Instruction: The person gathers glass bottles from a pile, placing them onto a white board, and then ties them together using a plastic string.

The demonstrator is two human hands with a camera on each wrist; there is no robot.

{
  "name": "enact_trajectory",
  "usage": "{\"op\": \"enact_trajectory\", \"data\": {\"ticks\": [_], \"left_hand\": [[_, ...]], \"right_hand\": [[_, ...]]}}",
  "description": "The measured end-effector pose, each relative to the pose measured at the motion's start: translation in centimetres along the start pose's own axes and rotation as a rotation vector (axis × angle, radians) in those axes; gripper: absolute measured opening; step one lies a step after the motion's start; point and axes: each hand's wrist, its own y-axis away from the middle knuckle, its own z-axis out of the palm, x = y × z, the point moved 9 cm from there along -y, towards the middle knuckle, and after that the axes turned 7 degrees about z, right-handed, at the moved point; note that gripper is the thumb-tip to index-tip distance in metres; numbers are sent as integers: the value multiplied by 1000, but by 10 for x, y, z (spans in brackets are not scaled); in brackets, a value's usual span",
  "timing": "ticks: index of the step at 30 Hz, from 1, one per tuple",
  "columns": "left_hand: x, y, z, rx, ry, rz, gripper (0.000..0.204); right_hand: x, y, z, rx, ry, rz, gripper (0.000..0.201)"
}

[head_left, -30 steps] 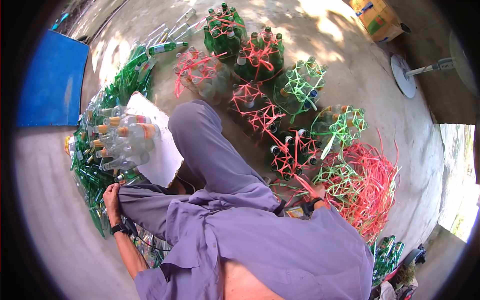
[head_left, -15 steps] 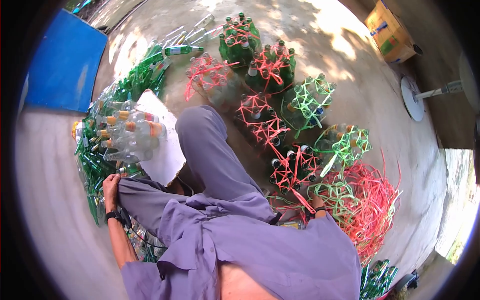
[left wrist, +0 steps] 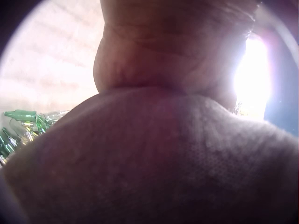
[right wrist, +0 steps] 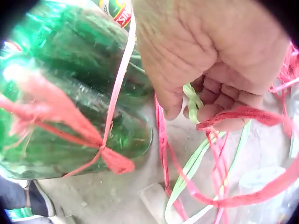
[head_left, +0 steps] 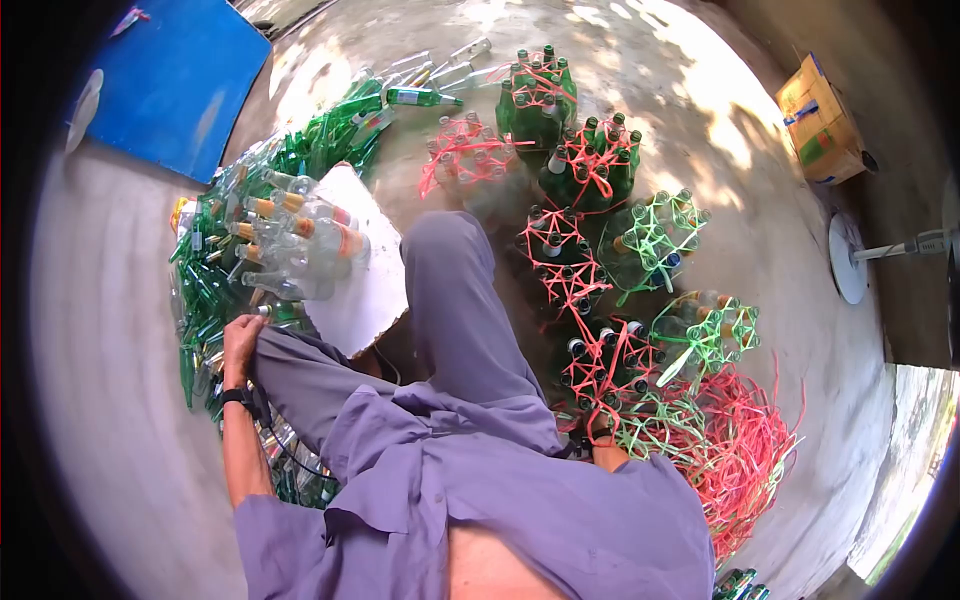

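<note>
My right hand [head_left: 603, 428] is beside the tangled pile of red and pale-green plastic strips [head_left: 735, 460]. In the right wrist view its thumb and fingers pinch a pale-green strip [right wrist: 191, 100], while a red strip [right wrist: 243, 113] crosses the fingertips. Close to that hand stands a bundle of green bottles [right wrist: 51, 116], bound with a knotted red strip [right wrist: 105, 151]. Dark bottles [head_left: 610, 362] under red netting are nearest to it in the head view. My left hand [head_left: 241, 345] rests on the knee of the grey trousers [left wrist: 154, 154], with no object seen in it.
Several tied bottle bundles [head_left: 590, 170] stand on the concrete ahead. At left, loose green bottles [head_left: 215, 290] lie heaped beside clear bottles [head_left: 310, 245] on a white board [head_left: 375, 290]. A blue panel [head_left: 190, 80], a cardboard box [head_left: 820, 120] and a fan stand [head_left: 848, 260] are farther out.
The head view has swung so that the scene shifts right and down. My right hand has moved from the edge of the strip pile closer to the red-netted bottles. My left hand stays on the knee.
</note>
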Motion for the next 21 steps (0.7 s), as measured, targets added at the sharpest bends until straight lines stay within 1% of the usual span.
{"op": "enact_trajectory", "data": {"ticks": [1, 3, 4, 5, 6, 9, 11, 13, 14, 15, 17, 18, 19, 21], "left_hand": [[-4, -1, -2, 1, -4, 0, 29], [-7, -1, -2, 9, 3, 34, 30], [-15, -3, 1, -16, 76, -11, 29], [7, 7, 4, -6, 129, -30, 26], [6, 7, 5, -11, 134, -28, 25], [7, 5, 6, -9, 155, -10, 25], [8, 6, 4, -1, 164, -5, 26], [7, 3, 1, -12, 28, 8, 27], [18, 7, 0, 10, -31, 45, 28], [14, 6, -1, 14, -40, 72, 30], [17, 7, -4, 41, -102, 62, 32], [15, 6, -3, 40, -85, 49, 32], [6, 5, -2, 37, -70, 36, 32], [-2, 3, -4, 56, -48, 19, 31]], "right_hand": [[16, 12, -2, -19, -10, 6, 28], [66, 48, 7, -65, -37, 43, 27], [92, 79, 22, -94, -60, 96, 27], [97, 91, 28, -117, -73, 128, 27], [112, 103, 24, -136, -83, 151, 26], [123, 102, 16, -177, -105, 170, 26], [124, 90, 10, -214, -113, 162, 25], [124, 79, 5, -262, -114, 132, 25], [127, 79, 8, -294, -109, 108, 24], [120, 71, 12, -329, -103, 82, 24], [131, 62, 11, -382, -90, 36, 24], [122, 55, 13, -408, -84, 17, 24], [132, 66, 17, -437, -78, 0, 23], [125, 64, 32, -488, -76, -26, 23]]}}
